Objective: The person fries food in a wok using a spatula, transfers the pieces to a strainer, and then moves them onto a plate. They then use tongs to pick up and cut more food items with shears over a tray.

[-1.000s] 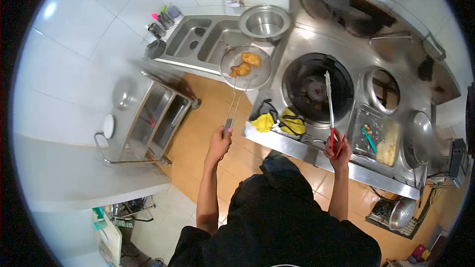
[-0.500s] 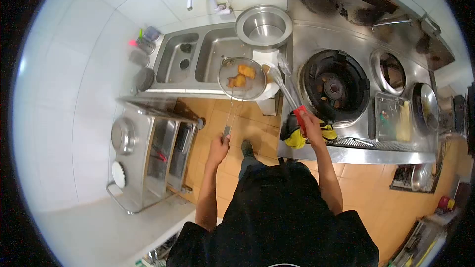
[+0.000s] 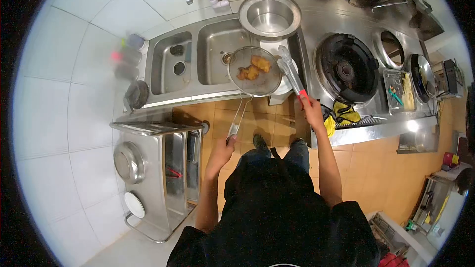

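My left hand [image 3: 221, 155] is closed around the handle of a round wire-mesh strainer [image 3: 255, 86], held level over the front edge of the sink. Two golden-brown fried pieces [image 3: 260, 63] lie in its mesh. Metal tongs [image 3: 293, 76] with red grips are in my closed right hand [image 3: 312, 113]. Their tips point away from me, just right of the strainer's rim, apart from the fried pieces. Below the strainer and tongs is a white plate [image 3: 286, 87], mostly hidden by them.
A double sink [image 3: 170, 87] lies ahead, with a large metal pot [image 3: 269, 16] at its right corner. Right of it are a black wok burner [image 3: 346, 69], yellow-and-black gloves [image 3: 346, 112] and a metal tray [image 3: 400, 104]. A steel cart [image 3: 148, 178] stands at left.
My view has turned, so the surroundings appear shifted. The tongs' tips have moved farther from me, up beside the strainer's rim. Both hands keep their holds, and the fried pieces stay in the strainer.
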The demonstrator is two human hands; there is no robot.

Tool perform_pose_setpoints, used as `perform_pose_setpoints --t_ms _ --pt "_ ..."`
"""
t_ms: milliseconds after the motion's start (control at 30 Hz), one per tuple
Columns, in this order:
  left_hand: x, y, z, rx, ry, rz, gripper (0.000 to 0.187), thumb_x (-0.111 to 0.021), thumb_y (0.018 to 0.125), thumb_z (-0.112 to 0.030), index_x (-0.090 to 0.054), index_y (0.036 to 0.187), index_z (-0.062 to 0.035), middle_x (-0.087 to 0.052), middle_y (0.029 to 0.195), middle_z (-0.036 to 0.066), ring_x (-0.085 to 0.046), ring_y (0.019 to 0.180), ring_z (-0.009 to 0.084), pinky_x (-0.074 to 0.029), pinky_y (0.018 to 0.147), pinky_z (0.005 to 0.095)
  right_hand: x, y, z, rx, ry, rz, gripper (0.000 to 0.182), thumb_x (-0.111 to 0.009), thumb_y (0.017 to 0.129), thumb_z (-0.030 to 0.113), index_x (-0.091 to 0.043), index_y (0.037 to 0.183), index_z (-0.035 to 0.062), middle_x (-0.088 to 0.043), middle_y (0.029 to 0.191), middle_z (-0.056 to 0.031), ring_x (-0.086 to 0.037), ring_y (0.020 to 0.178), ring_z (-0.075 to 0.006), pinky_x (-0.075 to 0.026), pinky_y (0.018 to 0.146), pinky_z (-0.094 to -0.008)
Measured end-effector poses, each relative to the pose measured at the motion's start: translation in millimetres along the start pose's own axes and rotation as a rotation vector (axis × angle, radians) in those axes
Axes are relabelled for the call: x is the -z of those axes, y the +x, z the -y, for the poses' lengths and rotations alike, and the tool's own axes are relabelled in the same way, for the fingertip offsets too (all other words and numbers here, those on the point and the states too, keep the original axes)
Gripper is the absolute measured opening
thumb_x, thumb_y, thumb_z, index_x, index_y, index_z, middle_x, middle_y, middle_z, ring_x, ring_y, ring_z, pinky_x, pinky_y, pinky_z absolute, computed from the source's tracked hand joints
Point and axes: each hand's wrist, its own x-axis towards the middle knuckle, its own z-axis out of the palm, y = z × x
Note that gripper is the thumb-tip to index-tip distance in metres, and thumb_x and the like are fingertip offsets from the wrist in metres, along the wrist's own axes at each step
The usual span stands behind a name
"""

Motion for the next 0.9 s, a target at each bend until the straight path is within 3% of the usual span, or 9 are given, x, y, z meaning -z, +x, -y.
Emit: perform_pose_setpoints --t_ms 67,167,233,367,433,600,700,800,900 --pt "11 5 1 0.122 0.095 0.021 0.027 -0.052 0.097 -0.027 -0.055 0.092 0.0 -0.05 0.062 0.005 -0.047 0.056 0.014 -0.038 0.053 0.0328 2 -3 0 0.007 -0.014 -0.01 0.05 -0.058 0.091 0.043 -0.065 0.108 -0.0027 -0.066 0.078 -0.0165 -0.062 0.076 -0.0209 -0.048 0.074 -0.0358" --pt "17 3 -8 0.007 0.1 0.012 0.028 -0.052 0.097 -0.027 -0.055 0.089 -0.0006 -0.05 0.06 0.004 -0.046 0.053 0.0138 -0.037 0.05 0.0327 6 -6 -8 0.074 -0.089 -0.06 0.047 -0.059 0.09 0.043 -0.067 0.105 -0.0004 -0.067 0.08 -0.0175 -0.064 0.079 -0.0226 -0.049 0.074 -0.0356" --pt "19 6 0 -0.015 0.072 0.017 0.027 -0.052 0.097 -0.026 -0.055 0.088 -0.0008 -0.05 0.059 0.003 -0.046 0.052 0.0136 -0.037 0.049 0.0326 7 -12 -6 0.207 -0.141 -0.151 0.044 -0.063 0.087 0.041 -0.066 0.11 0.0039 -0.069 0.087 -0.0191 -0.067 0.083 -0.0304 -0.05 0.076 -0.0381" --pt "19 6 18 -0.035 0.005 0.025 0.026 -0.054 0.096 -0.025 -0.055 0.086 -0.0008 -0.05 0.058 0.003 -0.046 0.051 0.0128 -0.036 0.048 0.0325 13 -30 10 0.535 -0.46 -0.414 0.04 -0.069 0.083 0.029 -0.062 0.116 0.0076 -0.062 0.08 -0.0096 -0.062 0.071 -0.023 -0.048 0.061 -0.0353" --pt "18 3 22 -0.046 0.006 0.023 0.026 -0.054 0.096 -0.025 -0.055 0.087 -0.0009 -0.05 0.058 0.003 -0.046 0.051 0.0127 -0.037 0.048 0.0324 20 -40 20 0.43 -0.644 -0.381 0.048 -0.07 0.079 0.027 -0.057 0.125 0.018 -0.062 0.101 -0.0101 -0.064 0.08 -0.0362 -0.052 0.07 -0.0457" --pt "20 -11 12 -0.049 0.076 -0.006 0.025 -0.054 0.096 -0.025 -0.056 0.09 -0.0007 -0.051 0.058 0.004 -0.047 0.051 0.0122 -0.038 0.048 0.0322 34 -40 14 0.621 -0.851 -0.401 0.047 -0.069 0.078 0.014 -0.058 0.123 0.0224 -0.057 0.097 -0.0074 -0.064 0.077 -0.0291 -0.052 0.06 -0.042" --pt "20 -18 11 0.048 0.065 0.01 0.026 -0.054 0.096 -0.025 -0.057 0.09 0.0001 -0.053 0.06 0.006 -0.048 0.052 0.0152 -0.04 0.051 0.0337 39 -40 14 0.685 -0.971 -0.373 0.044 -0.067 0.079 0.011 -0.059 0.121 0.0232 -0.057 0.095 -0.0066 -0.064 0.076 -0.0272 -0.052 0.058 -0.0403" --pt "20 -13 37 -0.03 0.131 -0.012 0.027 -0.054 0.095 -0.025 -0.058 0.09 0.0018 -0.054 0.062 0.012 -0.05 0.055 0.022 -0.041 0.055 0.0377 39 -34 14 0.746 -0.998 -0.357 0.042 -0.066 0.08 0.01 -0.061 0.119 0.0241 -0.056 0.094 -0.0061 -0.063 0.075 -0.0266 -0.052 0.057 -0.0395" --pt "20 -11 42 -0.192 0.153 0.006 0.028 -0.053 0.096 -0.029 -0.059 0.098 -0.0017 -0.046 0.056 0.003 -0.045 0.048 0.0124 -0.035 0.045 0.0325 37 -28 12 0.788 -0.972 -0.37 0.041 -0.065 0.08 0.009 -0.062 0.118 0.0251 -0.055 0.094 -0.0059 -0.063 0.075 -0.0263 -0.052 0.057 -0.0389"
